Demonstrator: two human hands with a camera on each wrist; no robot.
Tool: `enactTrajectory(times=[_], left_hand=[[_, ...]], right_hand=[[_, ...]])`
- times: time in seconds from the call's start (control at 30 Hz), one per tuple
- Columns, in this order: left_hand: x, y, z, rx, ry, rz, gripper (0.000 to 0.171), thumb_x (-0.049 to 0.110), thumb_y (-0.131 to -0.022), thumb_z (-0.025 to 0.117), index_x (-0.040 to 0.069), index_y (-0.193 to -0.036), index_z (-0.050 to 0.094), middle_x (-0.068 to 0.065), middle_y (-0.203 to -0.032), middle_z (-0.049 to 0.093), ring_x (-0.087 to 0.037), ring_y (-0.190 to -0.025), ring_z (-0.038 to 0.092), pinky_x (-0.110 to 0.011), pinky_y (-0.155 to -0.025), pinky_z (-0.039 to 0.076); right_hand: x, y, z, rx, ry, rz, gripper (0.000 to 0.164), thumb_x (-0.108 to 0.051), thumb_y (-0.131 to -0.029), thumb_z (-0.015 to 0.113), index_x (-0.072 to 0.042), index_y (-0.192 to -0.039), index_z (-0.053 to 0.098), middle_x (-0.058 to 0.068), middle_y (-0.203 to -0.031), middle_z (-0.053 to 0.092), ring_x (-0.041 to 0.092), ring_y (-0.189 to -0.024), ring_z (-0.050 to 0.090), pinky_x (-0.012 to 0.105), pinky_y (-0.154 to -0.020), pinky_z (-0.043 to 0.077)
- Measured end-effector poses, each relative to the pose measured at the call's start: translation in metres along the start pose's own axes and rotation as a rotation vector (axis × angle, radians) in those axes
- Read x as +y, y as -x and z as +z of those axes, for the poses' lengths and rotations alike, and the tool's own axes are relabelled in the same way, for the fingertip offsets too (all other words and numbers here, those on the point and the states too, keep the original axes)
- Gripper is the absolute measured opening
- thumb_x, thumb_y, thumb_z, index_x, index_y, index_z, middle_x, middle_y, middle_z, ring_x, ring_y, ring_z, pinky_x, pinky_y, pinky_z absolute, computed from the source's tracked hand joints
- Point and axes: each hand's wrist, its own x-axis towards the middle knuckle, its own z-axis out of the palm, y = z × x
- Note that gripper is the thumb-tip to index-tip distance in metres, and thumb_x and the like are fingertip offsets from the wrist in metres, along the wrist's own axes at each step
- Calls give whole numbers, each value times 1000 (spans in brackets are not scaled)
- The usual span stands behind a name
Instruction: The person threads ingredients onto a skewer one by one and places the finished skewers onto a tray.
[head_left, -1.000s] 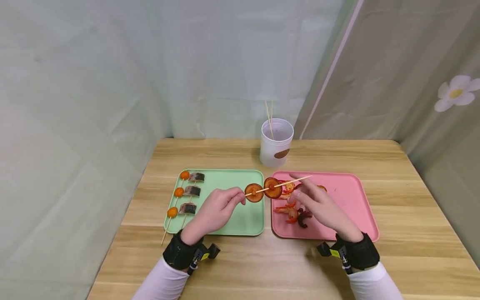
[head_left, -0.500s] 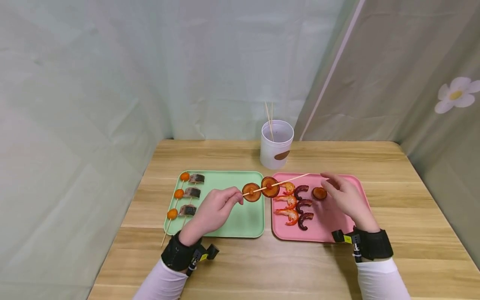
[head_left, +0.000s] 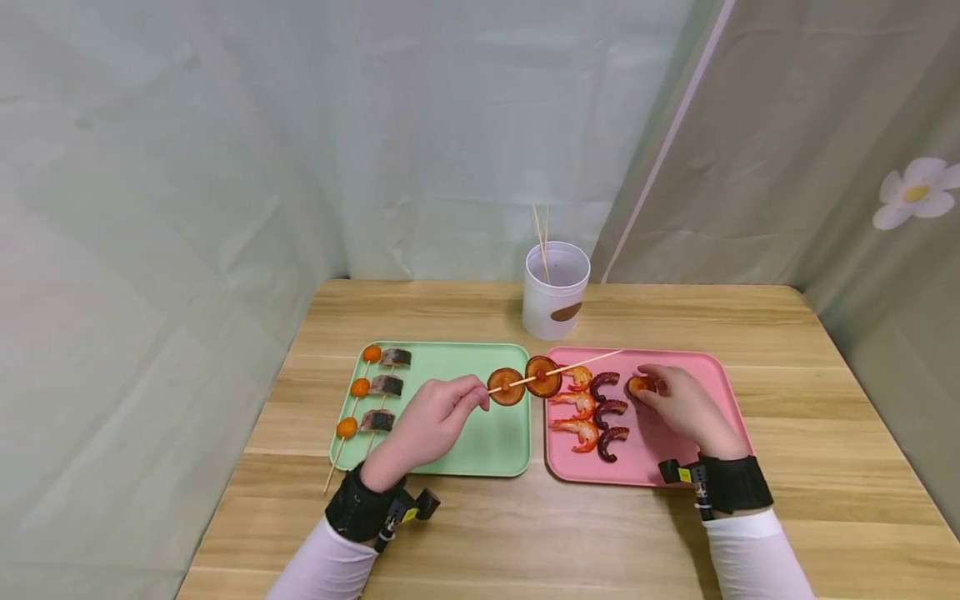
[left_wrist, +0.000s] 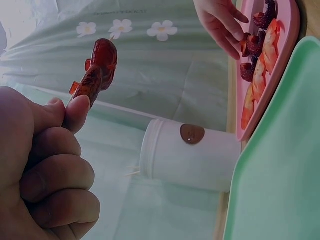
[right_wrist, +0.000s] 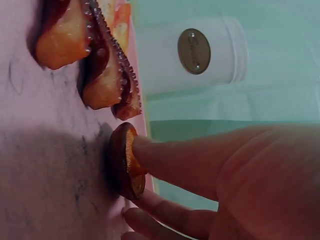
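Observation:
My left hand (head_left: pixel 438 414) pinches a bamboo skewer (head_left: pixel 592 360) by its lower end, above the green tray (head_left: pixel 442 454). Two brown shiitake mushroom caps (head_left: pixel 506 387) are threaded on it side by side, and its bare tip points right over the pink tray (head_left: pixel 697 361). On that tray my right hand (head_left: pixel 686 408) pinches a loose shiitake mushroom cap (right_wrist: pixel 120 165). The right wrist view shows the thumb (right_wrist: pixel 170 160) against its orange stem side and a fingertip at its lower edge. The left wrist view shows the left fingers (left_wrist: pixel 60 175) curled.
Several shrimp (head_left: pixel 576 406) and octopus tentacles (head_left: pixel 611 408) lie in columns on the pink tray's left half. Skewers with orange balls (head_left: pixel 360 387) and fish pieces (head_left: pixel 386 385) lie at the green tray's left. A white cup (head_left: pixel 553 304) holding skewers stands behind.
My right hand has moved right from the skewer's tip to the loose mushroom cap and taken hold of it. The left hand and its skewer have barely moved.

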Motion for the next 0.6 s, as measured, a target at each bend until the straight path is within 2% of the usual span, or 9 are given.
enactTrajectory(times=[0.3, 0.6], left_hand=[[-2, 0, 1, 10, -11, 13, 22, 12, -111, 59, 15, -92, 71, 17, -63, 38, -1, -55, 30, -29, -61, 41], [-2, 0, 2, 12, -16, 14, 22, 11, -111, 60, 15, -92, 71, 17, -63, 40, -1, -57, 30, -29, -62, 42]], right_hand=[[3, -3, 5, -6, 42, 37, 43, -1, -100, 72, 10, -140, 61, 32, -133, 65, 47, -122, 62, 65, -107, 45], [5, -2, 6, -53, 45, 49, 35, -3, -99, 75, 8, -131, 67, 25, -119, 71, 38, -104, 66, 63, -100, 50]])
